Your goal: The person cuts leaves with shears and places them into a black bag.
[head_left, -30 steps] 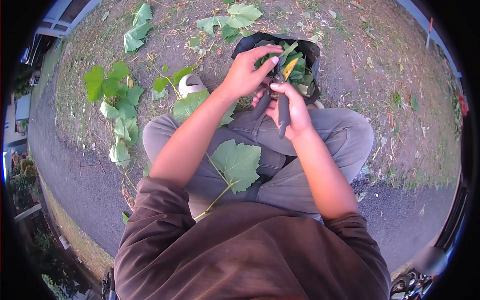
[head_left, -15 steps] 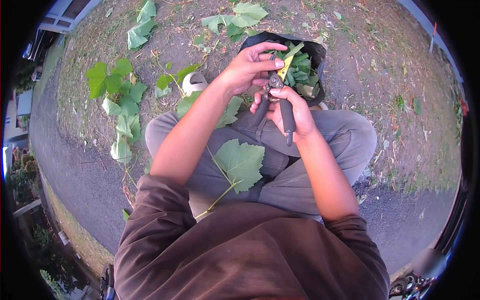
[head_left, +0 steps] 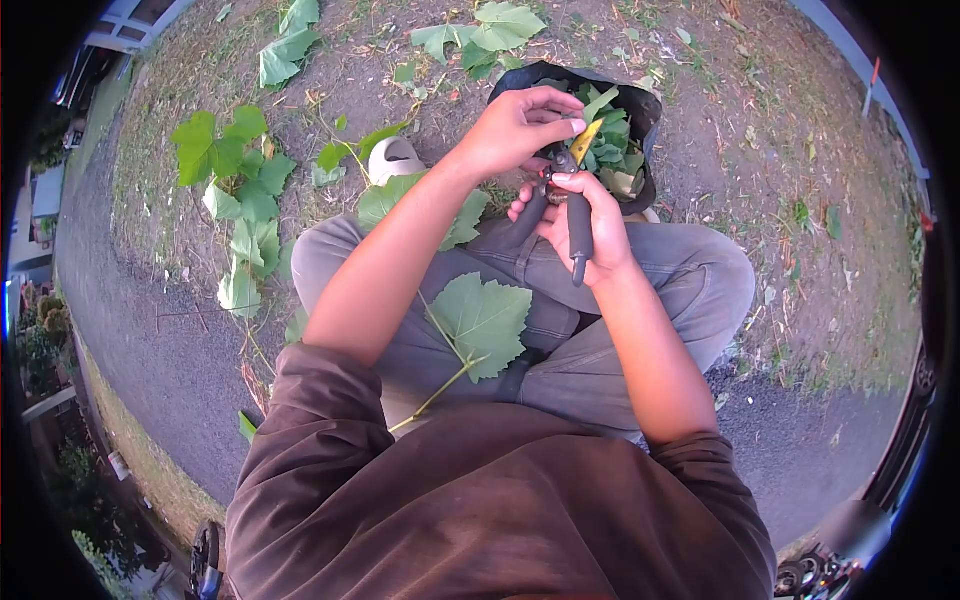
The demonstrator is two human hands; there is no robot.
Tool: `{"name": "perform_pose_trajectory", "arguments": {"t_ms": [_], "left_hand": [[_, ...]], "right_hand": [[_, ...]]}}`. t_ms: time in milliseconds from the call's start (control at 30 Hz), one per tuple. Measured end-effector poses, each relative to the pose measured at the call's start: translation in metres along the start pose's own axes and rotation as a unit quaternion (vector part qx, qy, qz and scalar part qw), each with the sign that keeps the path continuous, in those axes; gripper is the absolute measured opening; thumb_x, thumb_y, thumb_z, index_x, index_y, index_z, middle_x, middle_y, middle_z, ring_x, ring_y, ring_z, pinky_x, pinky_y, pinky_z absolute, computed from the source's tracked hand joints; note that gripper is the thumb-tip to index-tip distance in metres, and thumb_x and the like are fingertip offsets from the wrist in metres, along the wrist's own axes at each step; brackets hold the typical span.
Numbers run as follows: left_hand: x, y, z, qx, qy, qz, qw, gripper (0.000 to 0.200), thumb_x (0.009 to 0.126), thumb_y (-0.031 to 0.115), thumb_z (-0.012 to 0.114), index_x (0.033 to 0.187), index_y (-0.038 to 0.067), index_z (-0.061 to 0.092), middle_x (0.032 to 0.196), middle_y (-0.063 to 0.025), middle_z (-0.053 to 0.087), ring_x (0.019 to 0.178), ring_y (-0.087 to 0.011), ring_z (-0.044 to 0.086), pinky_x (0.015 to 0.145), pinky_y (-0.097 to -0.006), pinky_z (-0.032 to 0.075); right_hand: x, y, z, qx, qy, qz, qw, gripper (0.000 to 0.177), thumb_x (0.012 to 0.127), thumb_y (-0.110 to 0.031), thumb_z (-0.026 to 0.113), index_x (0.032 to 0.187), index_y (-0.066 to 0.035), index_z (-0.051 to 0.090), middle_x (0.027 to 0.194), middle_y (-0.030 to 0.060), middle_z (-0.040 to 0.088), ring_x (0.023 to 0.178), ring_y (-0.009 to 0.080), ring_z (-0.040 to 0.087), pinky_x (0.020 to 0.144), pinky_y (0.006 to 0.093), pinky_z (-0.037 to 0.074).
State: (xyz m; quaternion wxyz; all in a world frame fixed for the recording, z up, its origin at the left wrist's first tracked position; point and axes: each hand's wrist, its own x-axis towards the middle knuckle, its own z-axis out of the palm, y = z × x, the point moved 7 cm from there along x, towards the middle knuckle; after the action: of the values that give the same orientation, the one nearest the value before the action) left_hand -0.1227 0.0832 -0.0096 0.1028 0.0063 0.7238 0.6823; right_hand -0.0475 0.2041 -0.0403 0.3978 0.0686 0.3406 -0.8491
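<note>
- Bare, grass-flecked ground point(head_left: 740, 165) spreads in front of the seated person, with dark paving point(head_left: 170, 390) at both sides.
- Gray trousers point(head_left: 660, 275) cover the crossed legs, below a brown shirt point(head_left: 500, 500).
- A leafy vine point(head_left: 258, 200) trails over the ground and paving to the left of the legs.
- A black bag point(head_left: 645, 108) stands open just beyond the legs, with cut green leaves point(head_left: 610, 140) inside.
- A pale shoe point(head_left: 393, 160) shows partly beside the left forearm.
- Pruning shears point(head_left: 566, 162) are between the hands at the bag's near edge, grips toward the body and yellow blade point(head_left: 588, 141) over the leaves.
- A broad leaf point(head_left: 482, 322) on a stem lies across the lap.
- The right hand point(head_left: 600, 225) holds the shears, fingers wrapped around the grips.
- The left hand point(head_left: 515, 130) is beside the blade, thumb and forefinger narrowly apart; whether its lower fingers hold anything cannot be told.
</note>
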Motion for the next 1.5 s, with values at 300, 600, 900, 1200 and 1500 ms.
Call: {"name": "perform_pose_trajectory", "arguments": {"t_ms": [300, 600, 900, 1200, 1500], "left_hand": [[-0.009, 0.031, -0.049, 0.069, 0.139, 0.125, 0.980, 0.025, 0.100, 0.019, 0.075, 0.117, 0.001, 0.074, 0.099, -0.0073, 0.079, 0.094, -0.0086, 0.072, 0.085, -0.0275, 0.056], [-0.073, 0.079, -0.101, 0.279, 0.137, 0.076, 0.947, 0.022, 0.098, 0.018, 0.075, 0.115, 0.004, 0.078, 0.085, -0.0040, 0.075, 0.086, -0.0081, 0.070, 0.078, -0.0269, 0.054], [-0.174, 0.081, -0.029, 0.415, 0.033, 0.191, 0.889, 0.047, 0.089, 0.004, 0.074, 0.135, 0.007, 0.067, 0.102, -0.0094, 0.075, 0.100, -0.0250, 0.072, 0.093, -0.0359, 0.056], [-0.276, 0.046, -0.001, 0.411, 0.095, -0.239, 0.874, 0.054, 0.090, 0.011, 0.080, 0.138, 0.001, 0.057, 0.092, -0.0106, 0.075, 0.084, -0.0220, 0.077, 0.074, -0.0353, 0.059], [-0.318, 0.025, -0.009, 0.196, 0.294, -0.136, 0.925, 0.077, 0.091, 0.000, 0.071, 0.154, 0.000, 0.026, 0.108, -0.0127, 0.071, 0.081, -0.0220, 0.078, 0.070, -0.0320, 0.061]], "right_hand": [[-0.006, -0.012, 0.014, -0.015, -0.007, -0.068, 0.998, 0.052, 0.105, -0.034, 0.050, 0.149, -0.005, 0.048, 0.126, 0.0165, 0.066, 0.126, 0.0324, 0.064, 0.108, 0.0503, 0.048], [-0.020, -0.032, 0.041, 0.013, -0.100, -0.133, 0.986, 0.060, 0.108, -0.039, 0.042, 0.158, -0.007, 0.037, 0.151, 0.0251, 0.051, 0.141, 0.0419, 0.052, 0.116, 0.0561, 0.045], [-0.036, -0.043, 0.048, 0.144, -0.173, -0.105, 0.969, 0.062, 0.110, -0.046, 0.039, 0.161, -0.013, 0.034, 0.160, 0.0303, 0.039, 0.148, 0.0469, 0.040, 0.109, 0.0701, 0.046], [-0.052, -0.065, 0.057, 0.099, -0.193, -0.138, 0.966, 0.068, 0.109, -0.045, 0.041, 0.162, -0.005, 0.028, 0.157, 0.0310, 0.040, 0.149, 0.0431, 0.041, 0.108, 0.0670, 0.051], [-0.082, 0.019, 0.065, -0.161, -0.297, 0.271, 0.901, 0.061, 0.097, -0.032, 0.051, 0.146, 0.004, 0.051, 0.119, 0.0207, 0.071, 0.114, 0.0303, 0.070, 0.101, 0.0422, 0.055]]}}
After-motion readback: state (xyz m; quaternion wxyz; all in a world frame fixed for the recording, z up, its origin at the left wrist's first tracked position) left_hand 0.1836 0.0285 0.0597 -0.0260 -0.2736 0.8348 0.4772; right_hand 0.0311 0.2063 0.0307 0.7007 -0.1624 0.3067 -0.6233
